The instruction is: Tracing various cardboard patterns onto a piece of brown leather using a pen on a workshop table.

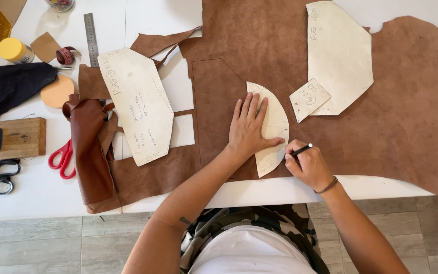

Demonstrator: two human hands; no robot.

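Right hand [307,165] is gripping a black pen [301,149], tip at the curved paper template's [275,124] lower edge. Left hand [248,127] is lying flat, fingers spread, pinning that template so it isn't sliding on the brown suede hide [406,116]. Further off, two bigger templates [338,56] are lying idle.

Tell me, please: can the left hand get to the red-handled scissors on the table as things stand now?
Probably yes, but not freely. The left hand presses flat on the curved paper pattern. The red-handled scissors lie far to its left, partly under the folded brown leather, which the hand would have to cross.
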